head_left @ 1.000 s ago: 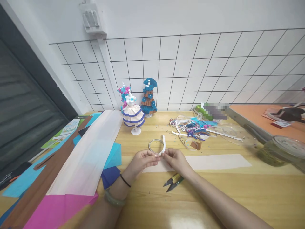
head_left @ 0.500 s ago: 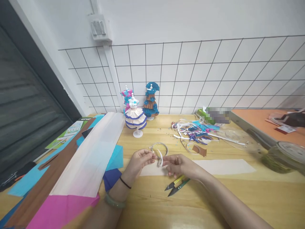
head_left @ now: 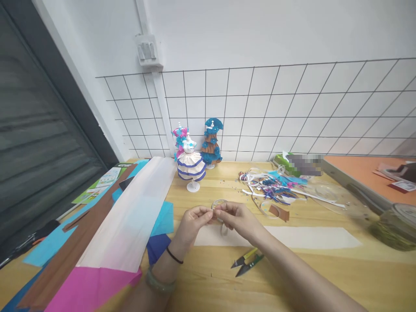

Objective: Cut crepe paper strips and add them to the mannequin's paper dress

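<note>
— Where are the hands now?
— I see both over the middle of the counter (head_left: 325,273). The left hand (head_left: 194,222) and the right hand (head_left: 239,218) meet fingertip to fingertip, just above the near end of a long white paper strip (head_left: 302,237).
— What do they hold?
— A thin ring (head_left: 219,202), pale and almost see-through. The grip of each hand is closed on it. The left pinches its left side with thumb and forefinger, and the right pinches its lower right side. The ring sits between the two hands, with its upper arc free above the fingers.
— And around them?
— A pair of small snips (head_left: 247,263) lies on the counter, just beside the right forearm. Left of the left hand I see overlapping sheets of crepe paper (head_left: 136,212) in white, blue, brown and pink. Behind the hands stands a dress form (head_left: 191,164) with a white and purple skirt. A second dress form (head_left: 211,143), blue and brown, stands close to the wire grid (head_left: 292,108). Right of these lies a heap of paper scraps (head_left: 271,186).
</note>
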Motion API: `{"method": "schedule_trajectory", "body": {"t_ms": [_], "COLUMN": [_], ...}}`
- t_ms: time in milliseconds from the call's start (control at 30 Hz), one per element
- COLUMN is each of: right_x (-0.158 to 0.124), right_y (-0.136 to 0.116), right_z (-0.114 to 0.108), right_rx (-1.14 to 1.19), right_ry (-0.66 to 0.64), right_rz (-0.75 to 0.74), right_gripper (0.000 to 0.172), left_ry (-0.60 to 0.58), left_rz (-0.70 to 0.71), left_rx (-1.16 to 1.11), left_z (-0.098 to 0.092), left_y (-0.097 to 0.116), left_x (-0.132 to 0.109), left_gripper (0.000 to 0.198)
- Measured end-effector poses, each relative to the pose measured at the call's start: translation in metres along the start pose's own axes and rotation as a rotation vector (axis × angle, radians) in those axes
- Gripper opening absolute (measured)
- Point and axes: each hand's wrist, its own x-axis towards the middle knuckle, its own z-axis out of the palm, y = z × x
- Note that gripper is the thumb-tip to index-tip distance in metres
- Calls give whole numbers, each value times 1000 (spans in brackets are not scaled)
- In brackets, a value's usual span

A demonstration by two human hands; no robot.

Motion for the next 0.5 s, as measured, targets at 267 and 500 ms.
{"method": "schedule_trajectory", "body": {"t_ms": [267,500], "right_x": [6,3], "right_y": [8,-1], "right_z": [3,-3], "right_rx": [9,106], "right_ry": [19,7], "right_rz": [-59,-73], "right_gripper": [37,40], "left_ry": [19,36], "left_rz": [30,8], "left_rx": [83,90], "left_z": [0,-5], "left_y": [3,7], "left_x": [-1,2], "left_gripper": [20,32]}}
